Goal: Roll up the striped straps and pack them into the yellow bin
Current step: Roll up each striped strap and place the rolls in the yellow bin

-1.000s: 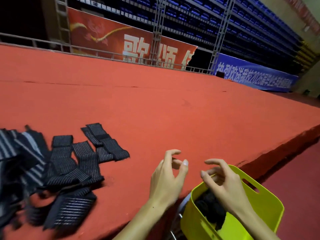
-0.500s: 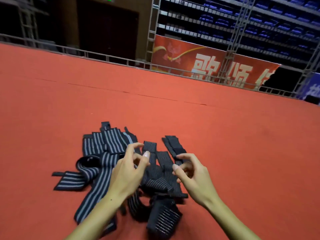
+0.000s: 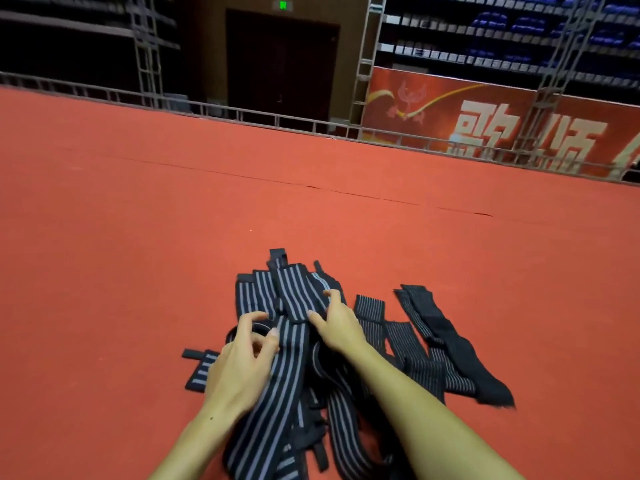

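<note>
Now my left hand point(image 3: 239, 367) pinches the wide striped strap point(image 3: 277, 375) at its left edge; my right hand point(image 3: 337, 327) presses its far end with fingers spread. Pile sits near-centre on red carpet point(image 3: 138, 237); yellow bin unseen. Risk: tangled neighbours could lift along, spoiling the roll.

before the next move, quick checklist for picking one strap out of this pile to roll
1. Left hand on a strap: ok, fingers curled at the edge of the wide striped strap.
2. Right hand on the pile: ok, fingers pressing the strap pile near its top.
3. Chosen strap free of the others: not ok, it lies across and under other straps.
4. Flat room on the red carpet to roll: ok.
5. Yellow bin within reach: cannot tell, not in view.
6. Thin-striped straps to the right, apart from the grip: ok.
</note>
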Available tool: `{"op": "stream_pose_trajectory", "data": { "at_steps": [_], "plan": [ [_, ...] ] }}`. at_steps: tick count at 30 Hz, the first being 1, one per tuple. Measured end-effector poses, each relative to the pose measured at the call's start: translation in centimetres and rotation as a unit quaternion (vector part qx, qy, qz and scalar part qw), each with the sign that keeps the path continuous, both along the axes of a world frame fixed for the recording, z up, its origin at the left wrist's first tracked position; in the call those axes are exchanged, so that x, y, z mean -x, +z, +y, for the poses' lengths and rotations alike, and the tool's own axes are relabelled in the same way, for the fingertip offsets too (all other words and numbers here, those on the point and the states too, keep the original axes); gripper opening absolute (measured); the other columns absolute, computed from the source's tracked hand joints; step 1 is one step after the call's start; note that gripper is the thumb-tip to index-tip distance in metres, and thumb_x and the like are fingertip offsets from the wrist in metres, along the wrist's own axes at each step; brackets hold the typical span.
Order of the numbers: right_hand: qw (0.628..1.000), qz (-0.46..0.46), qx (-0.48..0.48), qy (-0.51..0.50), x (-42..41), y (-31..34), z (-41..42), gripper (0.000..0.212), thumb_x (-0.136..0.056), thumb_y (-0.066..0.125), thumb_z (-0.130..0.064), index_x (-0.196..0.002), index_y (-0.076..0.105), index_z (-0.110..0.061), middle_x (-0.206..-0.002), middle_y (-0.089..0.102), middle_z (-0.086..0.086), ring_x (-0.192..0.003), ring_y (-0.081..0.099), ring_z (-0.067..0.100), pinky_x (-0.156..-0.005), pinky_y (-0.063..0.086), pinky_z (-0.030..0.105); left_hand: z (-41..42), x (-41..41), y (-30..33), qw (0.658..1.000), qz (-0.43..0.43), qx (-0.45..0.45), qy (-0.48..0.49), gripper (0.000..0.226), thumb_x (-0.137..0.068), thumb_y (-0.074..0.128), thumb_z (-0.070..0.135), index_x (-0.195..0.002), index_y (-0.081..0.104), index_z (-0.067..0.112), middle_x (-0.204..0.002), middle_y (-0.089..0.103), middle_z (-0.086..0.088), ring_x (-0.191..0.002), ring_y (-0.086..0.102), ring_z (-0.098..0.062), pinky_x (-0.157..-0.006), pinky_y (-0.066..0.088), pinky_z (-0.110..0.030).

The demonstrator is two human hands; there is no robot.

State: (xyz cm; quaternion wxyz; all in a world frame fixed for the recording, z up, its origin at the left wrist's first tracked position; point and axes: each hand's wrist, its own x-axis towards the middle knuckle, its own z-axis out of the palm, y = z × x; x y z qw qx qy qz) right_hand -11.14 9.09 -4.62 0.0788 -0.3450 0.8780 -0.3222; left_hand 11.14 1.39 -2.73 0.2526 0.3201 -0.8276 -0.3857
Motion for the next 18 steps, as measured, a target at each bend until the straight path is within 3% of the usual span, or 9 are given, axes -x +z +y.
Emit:
{"op": "stream_pose_trajectory", "data": {
  "at_steps": [2, 5, 9, 11, 14, 16, 18],
  "plan": [
    [1.0, -0.018, -0.005, -0.004, 0.5, -0.6, -1.5, 0.068, -0.103, 0.064, -0.048, -0.157, 0.034, -0.021, -0.136, 0.063, 0.01, -0.127, 0.061, 0.035, -0.098, 0.051, 0.047, -0.2, -0.3, 0.2, 1.0, -0.008, 0.007, -0.005, 0.027, -0.108, 0.042, 0.054, -0.134, 0.041, 0.047, -0.092, 0.075, 0.022, -0.073, 0.066, 0.004, -0.06, 0.043, -0.029],
    [0.999, -0.009, 0.029, -0.014, 0.8, -1.0, -2.3, 0.059, -0.1, 0.07, -0.037, -0.151, 0.044, -0.024, -0.107, 0.065, -0.001, -0.104, 0.066, 0.025, -0.087, 0.056, 0.045, -0.8, -0.6, 0.2, 1.0, -0.018, 0.012, -0.003, 0.029, -0.107, 0.044, 0.056, -0.134, 0.041, 0.048, -0.093, 0.075, 0.022, -0.08, 0.067, 0.003, -0.063, 0.045, -0.029],
    [0.985, -0.01, 0.172, -0.003, -0.1, 0.9, -1.4, 0.046, -0.097, 0.072, -0.021, -0.14, 0.057, -0.028, -0.088, 0.06, -0.008, -0.08, 0.063, 0.012, -0.084, 0.059, 0.051, -1.3, -0.6, 0.2, 1.0, -0.011, -0.007, 0.001, 0.028, -0.106, 0.05, 0.057, -0.132, 0.044, 0.05, -0.094, 0.075, 0.026, -0.088, 0.067, 0.005, -0.071, 0.051, -0.034],
    [0.967, -0.048, 0.248, 0.02, -1.4, 2.9, 0.2, 0.05, -0.098, 0.072, -0.017, -0.142, 0.056, -0.033, -0.09, 0.06, -0.006, -0.074, 0.062, 0.009, -0.082, 0.061, 0.044, -1.2, -0.1, 0.4, 0.999, 0.026, -0.032, -0.004, 0.03, -0.105, 0.053, 0.059, -0.132, 0.047, 0.048, -0.092, 0.076, 0.025, -0.087, 0.07, 0.001, -0.077, 0.055, -0.038],
    [0.942, -0.106, 0.307, 0.083, -4.5, 5.5, 4.5, 0.057, -0.102, 0.069, -0.012, -0.148, 0.05, -0.039, -0.095, 0.058, 0.009, -0.075, 0.059, 0.015, -0.076, 0.056, 0.036, -0.1, 1.3, 1.6, 0.986, 0.111, -0.124, -0.012, 0.052, -0.097, 0.053, 0.07, -0.139, 0.05, 0.04, -0.096, 0.08, 0.01, -0.089, 0.074, -0.01, -0.089, 0.059, -0.046],
    [0.931, -0.133, 0.317, 0.118, -6.9, 6.4, 8.1, 0.063, -0.101, 0.07, -0.009, -0.15, 0.05, -0.043, -0.101, 0.057, 0.018, -0.08, 0.058, 0.02, -0.079, 0.054, 0.036, 1.2, 2.3, 3.0, 0.965, 0.159, -0.208, -0.018, 0.061, -0.095, 0.055, 0.07, -0.147, 0.047, 0.039, -0.111, 0.076, 0.006, -0.097, 0.074, -0.009, -0.087, 0.061, -0.042],
    [0.927, -0.156, 0.316, 0.13, -9.1, 6.6, 11.6, 0.067, -0.099, 0.074, -0.009, -0.15, 0.051, -0.046, -0.1, 0.058, 0.01, -0.085, 0.059, 0.021, -0.085, 0.054, 0.038, 2.5, 2.8, 4.3, 0.945, 0.199, -0.259, -0.028, 0.057, -0.1, 0.059, 0.061, -0.152, 0.042, 0.043, -0.124, 0.069, 0.007, -0.107, 0.068, -0.005, -0.081, 0.058, -0.033]
  ]
}}
